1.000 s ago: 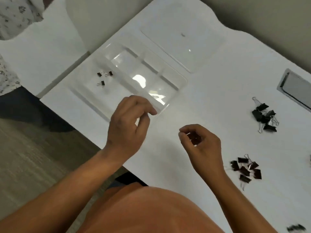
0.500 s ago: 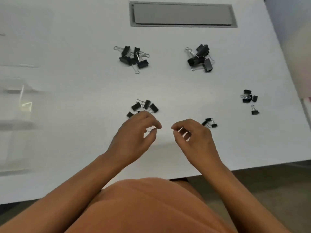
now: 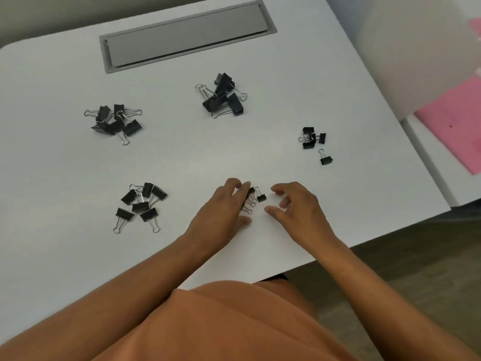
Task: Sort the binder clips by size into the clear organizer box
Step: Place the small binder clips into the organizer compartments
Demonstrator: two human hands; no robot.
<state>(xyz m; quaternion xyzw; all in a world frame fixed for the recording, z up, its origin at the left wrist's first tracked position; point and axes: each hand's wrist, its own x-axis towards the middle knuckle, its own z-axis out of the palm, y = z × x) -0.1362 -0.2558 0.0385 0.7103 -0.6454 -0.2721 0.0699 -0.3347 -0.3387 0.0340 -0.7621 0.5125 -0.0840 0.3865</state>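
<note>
While both lie spread, left hand (image 3: 221, 209) touches small clips (image 3: 256, 198); right hand (image 3: 294, 207) hovers beside.

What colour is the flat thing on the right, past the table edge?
Pink, seen in the head view.

Black binder clips (image 3: 140, 201), silver wire handles; white table (image 3: 182, 157); grey hatch (image 3: 186, 35); pink sheet (image 3: 453, 123).

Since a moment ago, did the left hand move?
Yes. The left hand went right, away from the medium clip pile it hovered by, and now its fingers touch the tiny clips.
</note>
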